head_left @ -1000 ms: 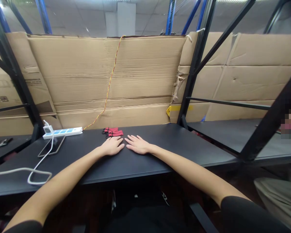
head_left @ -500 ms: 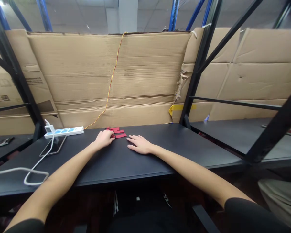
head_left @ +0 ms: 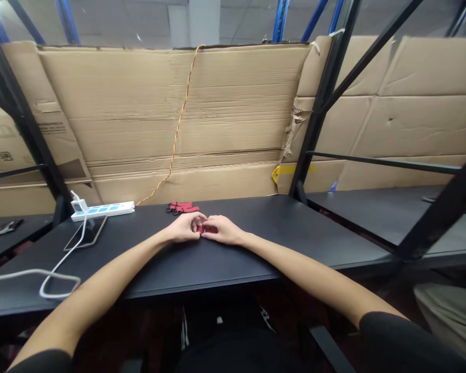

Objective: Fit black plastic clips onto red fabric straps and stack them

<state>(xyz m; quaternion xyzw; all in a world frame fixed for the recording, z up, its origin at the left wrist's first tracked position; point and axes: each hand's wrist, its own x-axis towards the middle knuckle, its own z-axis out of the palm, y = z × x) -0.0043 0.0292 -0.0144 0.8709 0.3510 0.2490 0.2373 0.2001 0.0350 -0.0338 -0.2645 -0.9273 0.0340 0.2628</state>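
Observation:
My left hand (head_left: 183, 228) and my right hand (head_left: 222, 230) meet at the middle of the black table (head_left: 295, 243), fingertips together on a red fabric strap tag (head_left: 208, 229). Most of that tag is hidden by my fingers, and it appears pinched between both hands. A small pile of red strap tags with black metal clips (head_left: 182, 207) lies just beyond my left hand, not touching it.
A white power strip (head_left: 103, 210) and a phone (head_left: 87, 232) lie at the left, with a white cable (head_left: 42, 277) trailing off the table's front. Cardboard sheets (head_left: 159, 114) and black metal frame bars stand behind. A twisted yellow-red wire (head_left: 178, 129) hangs down the cardboard.
My hands have come together at the table's middle. One red strap tag has left the pile and now sits between my fingers, and the pile looks smaller.

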